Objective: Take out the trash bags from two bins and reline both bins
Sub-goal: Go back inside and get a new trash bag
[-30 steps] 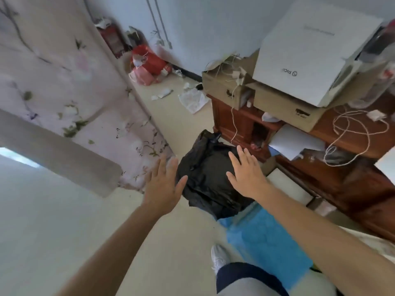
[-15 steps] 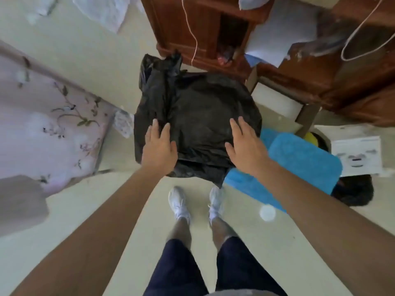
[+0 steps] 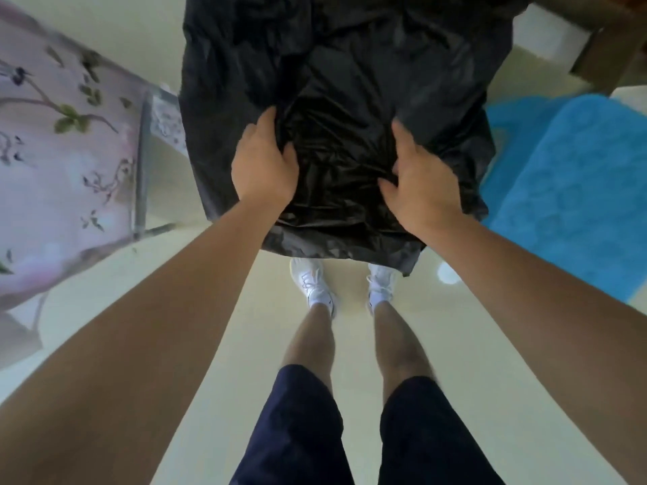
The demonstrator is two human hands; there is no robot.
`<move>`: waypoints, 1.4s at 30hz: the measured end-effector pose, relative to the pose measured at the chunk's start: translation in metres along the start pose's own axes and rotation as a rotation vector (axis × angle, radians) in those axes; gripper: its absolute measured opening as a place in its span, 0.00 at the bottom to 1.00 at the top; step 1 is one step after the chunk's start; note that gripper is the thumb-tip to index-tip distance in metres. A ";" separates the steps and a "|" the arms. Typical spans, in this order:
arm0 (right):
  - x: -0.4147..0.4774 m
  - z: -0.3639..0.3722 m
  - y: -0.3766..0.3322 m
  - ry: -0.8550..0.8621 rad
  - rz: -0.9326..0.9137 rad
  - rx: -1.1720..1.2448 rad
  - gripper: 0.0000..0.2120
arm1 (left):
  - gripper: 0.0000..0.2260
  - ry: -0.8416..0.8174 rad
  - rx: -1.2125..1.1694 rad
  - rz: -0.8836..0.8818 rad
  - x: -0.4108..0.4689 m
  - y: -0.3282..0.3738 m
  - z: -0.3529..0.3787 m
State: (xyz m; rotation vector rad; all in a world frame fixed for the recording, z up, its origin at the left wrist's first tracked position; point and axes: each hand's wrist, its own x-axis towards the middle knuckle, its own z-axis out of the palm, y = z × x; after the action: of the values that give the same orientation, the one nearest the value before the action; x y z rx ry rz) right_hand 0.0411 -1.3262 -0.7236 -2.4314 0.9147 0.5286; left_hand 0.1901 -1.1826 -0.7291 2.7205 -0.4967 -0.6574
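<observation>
View straight down. Black bag [image 3: 332, 82] at top centre, above pale floor [image 3: 217, 344]. Wide, glossy, heavily creased, top cut off by frame. Lower hem hanging over toes of white shoes [image 3: 317, 288]. Whatever lies beneath hidden.

Left hand [image 3: 264, 166] on near-left part of bag, fingers curled down into plastic, thumb dug into a fold, film bunched against palm. Right hand [image 3: 425, 183] on near-right part, mirrored: fingers hooked over a ridge, thumb pressed inward below it. Both gripping bag, well apart from each other, with a puckered stretch of plastic between. Bare forearms reaching in from lower corners.

Left of bag: floral cloth [image 3: 70, 152], pink-lilac with branches and leaves, draped down to floor. Thin grey bar [image 3: 140, 169] along its edge, just beside bag. Small pale patterned patch between bar and bag, too blurred to identify.

Right of bag: blue mat [image 3: 574, 190] on floor, fluffy, overlapped in view by bag's right side. Small white spot [image 3: 448, 274] on floor near mat edge. Brown wooden furniture [image 3: 605, 54] at top right corner, only a leg and an edge visible.

Below: bare legs, dark shorts [image 3: 301, 432], feet side by side, toes toward bag.
</observation>
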 end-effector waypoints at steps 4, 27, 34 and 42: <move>-0.018 -0.014 0.004 -0.085 -0.076 0.015 0.27 | 0.13 0.096 -0.137 0.006 -0.020 0.009 -0.011; -0.152 -0.282 -0.015 0.813 -0.241 0.468 0.18 | 0.10 0.452 -0.288 0.529 -0.131 0.208 -0.279; -0.223 -0.350 0.009 0.733 -0.159 0.359 0.26 | 0.14 0.452 -0.405 0.788 -0.178 0.267 -0.335; -0.331 -0.341 -0.019 0.598 0.098 0.546 0.44 | 0.16 0.271 -0.612 1.149 -0.239 0.274 -0.378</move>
State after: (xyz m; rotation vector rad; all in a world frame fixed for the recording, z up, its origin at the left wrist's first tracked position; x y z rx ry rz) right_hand -0.1161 -1.3396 -0.2747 -2.0505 1.2206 -0.4094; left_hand 0.1026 -1.2571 -0.2172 1.5262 -1.3290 -0.0736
